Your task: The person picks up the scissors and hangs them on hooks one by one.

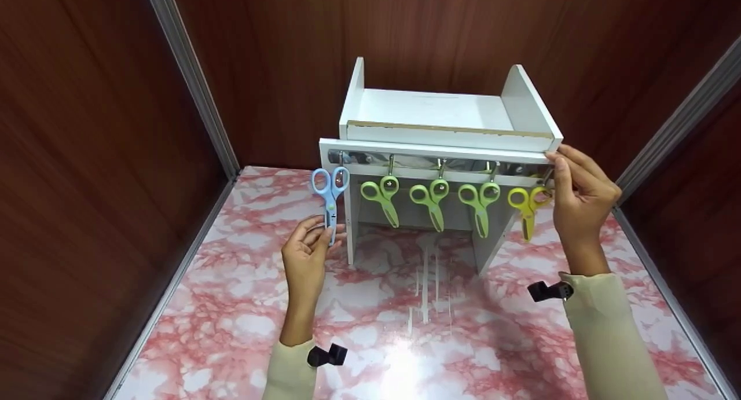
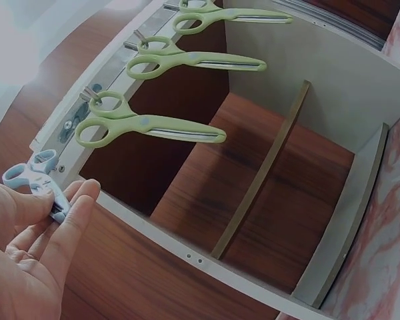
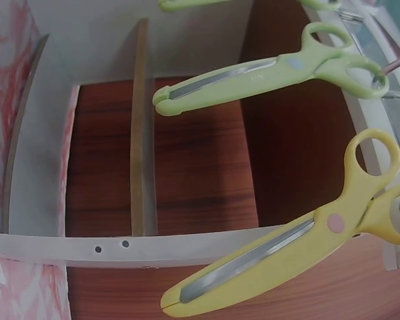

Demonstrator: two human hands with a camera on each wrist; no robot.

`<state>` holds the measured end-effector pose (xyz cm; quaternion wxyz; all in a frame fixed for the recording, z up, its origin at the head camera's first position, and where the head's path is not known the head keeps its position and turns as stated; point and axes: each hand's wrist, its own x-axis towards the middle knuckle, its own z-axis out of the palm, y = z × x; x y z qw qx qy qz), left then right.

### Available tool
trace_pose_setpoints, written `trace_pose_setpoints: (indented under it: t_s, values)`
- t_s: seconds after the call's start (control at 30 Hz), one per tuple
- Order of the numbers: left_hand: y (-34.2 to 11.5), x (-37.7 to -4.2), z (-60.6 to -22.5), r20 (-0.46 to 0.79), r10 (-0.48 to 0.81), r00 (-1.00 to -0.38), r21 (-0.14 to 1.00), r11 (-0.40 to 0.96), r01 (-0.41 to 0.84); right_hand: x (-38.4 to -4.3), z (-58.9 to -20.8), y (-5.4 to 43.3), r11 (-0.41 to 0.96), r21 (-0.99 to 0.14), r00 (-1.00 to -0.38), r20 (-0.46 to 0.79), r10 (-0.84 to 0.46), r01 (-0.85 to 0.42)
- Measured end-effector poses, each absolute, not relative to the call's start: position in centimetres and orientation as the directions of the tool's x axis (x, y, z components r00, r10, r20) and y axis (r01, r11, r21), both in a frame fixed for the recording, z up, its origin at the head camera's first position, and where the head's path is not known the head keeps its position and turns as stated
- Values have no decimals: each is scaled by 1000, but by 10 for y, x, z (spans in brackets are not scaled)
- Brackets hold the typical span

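Observation:
My left hand point(image 1: 305, 252) pinches the blade end of the light blue scissors point(image 1: 330, 206) between thumb and fingers. Their handle loops overlap the leftmost hook of the hook rail point(image 1: 405, 163) in the head view. In the left wrist view, that hand point(image 2: 37, 247) holds the same scissors point(image 2: 40, 180) beside the rail's end. My right hand point(image 1: 584, 194) grips the rail's right end, thumb in front. Close to it hang yellow scissors point(image 1: 528, 206) from the rightmost hook. Three green scissors point(image 1: 429, 200) hang between the blue and yellow ones. The right wrist view shows the yellow scissors point(image 3: 307, 240) but hides the right hand.
A white shelf unit point(image 1: 356, 93) with raised sides and an open lower space carries the rail along its front. It stands on a red-and-white marbled table point(image 1: 243, 307). Dark wood panels point(image 1: 278, 58) with metal edge strips point(image 1: 197, 70) enclose the area.

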<state>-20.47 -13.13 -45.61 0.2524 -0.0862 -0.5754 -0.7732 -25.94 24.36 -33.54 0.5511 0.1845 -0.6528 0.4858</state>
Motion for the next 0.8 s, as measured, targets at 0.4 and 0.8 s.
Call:
trace_pose_setpoints:
  t_s: [0.4,0.8]
  values:
    - [-130,-209,-460,408,-273,-871,848,-241,472,-259,-335,244,448,-429,-322,899,298,-784]
    - [-130,-212,-465,391,-238,-889,848,-281,449,-258,-336,244,450,-435,-332,897,291,-780]
